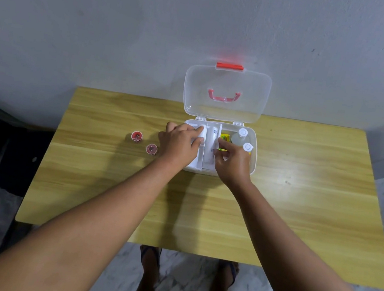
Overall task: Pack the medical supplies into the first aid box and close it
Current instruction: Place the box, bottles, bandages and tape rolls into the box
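Note:
The clear first aid box [254, 154] stands open at the table's far middle, its lid [225, 105] upright with a red latch [229, 66] on top. Inside are a white divided tray [210, 145], a yellow packet [224, 137] and two clear bottles with white caps [242, 132]. My left hand [179, 143] grips the tray's left part, fingers curled over a white item. My right hand [231, 162] pinches the tray's right edge. Two small red tape rolls [136, 136] lie on the table left of the box.
The yellow wooden table [300, 210] is pushed against a grey wall [129, 25]. A dark chair or bag [19, 158] sits at the table's left edge. My sandalled feet [188, 268] show below the near edge.

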